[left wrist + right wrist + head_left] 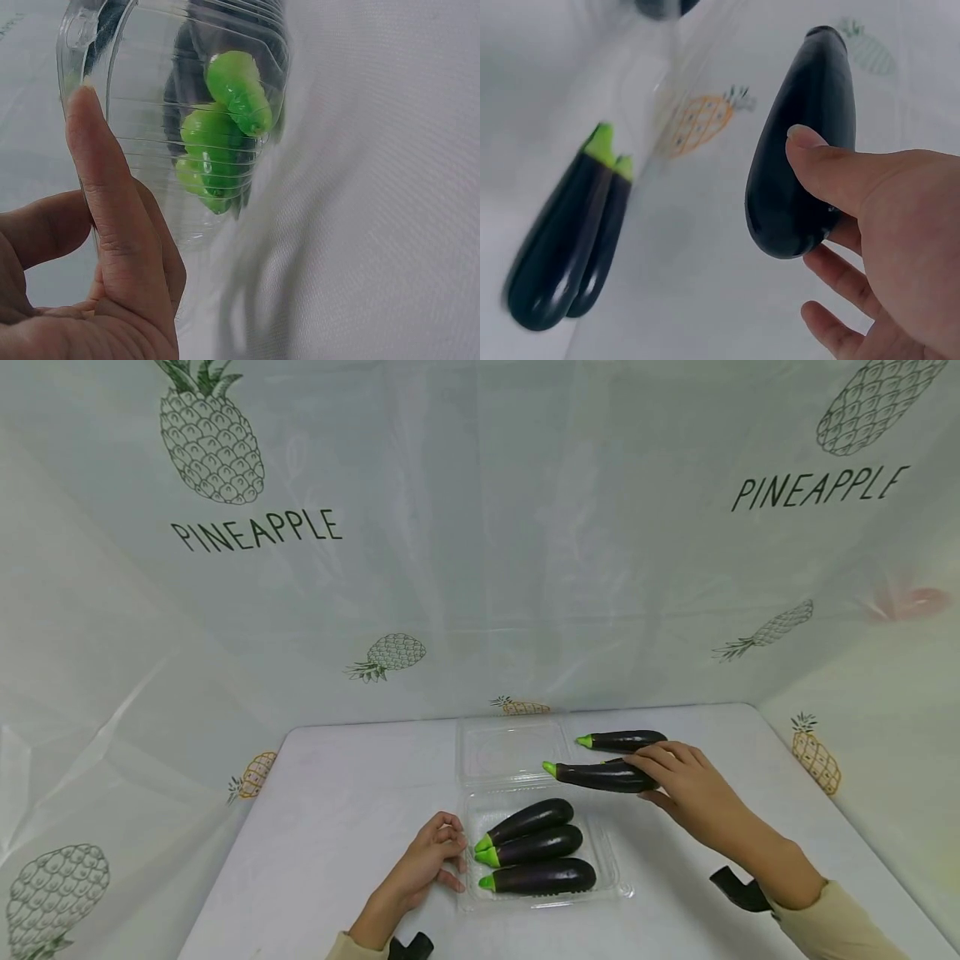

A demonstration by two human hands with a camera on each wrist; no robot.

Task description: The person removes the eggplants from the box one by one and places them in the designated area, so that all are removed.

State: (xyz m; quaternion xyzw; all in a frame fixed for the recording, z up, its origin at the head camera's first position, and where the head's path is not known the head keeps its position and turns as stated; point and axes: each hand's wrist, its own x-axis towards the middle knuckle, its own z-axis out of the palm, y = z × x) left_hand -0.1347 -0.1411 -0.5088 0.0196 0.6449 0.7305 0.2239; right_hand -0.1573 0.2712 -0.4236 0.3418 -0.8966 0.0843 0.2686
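My right hand (686, 781) holds a dark purple eggplant (603, 777) with a green stem end by its blunt end, at the back right of the table. In the right wrist view the thumb (817, 161) lies across that eggplant (802, 150). Three more eggplants (538, 877) lie side by side in a clear plastic clamshell container (611, 860), stems toward the left. My left hand (429, 862) rests at the container's left edge; in the left wrist view its straight index finger (105, 180) touches the rim.
Behind the tray part, the container's clear lid (513, 752) lies folded open. Two loose eggplants (562, 240) lie together on the white table (330, 810), beyond the right hand. A pineapple-print sheet (480, 568) hangs behind the table.
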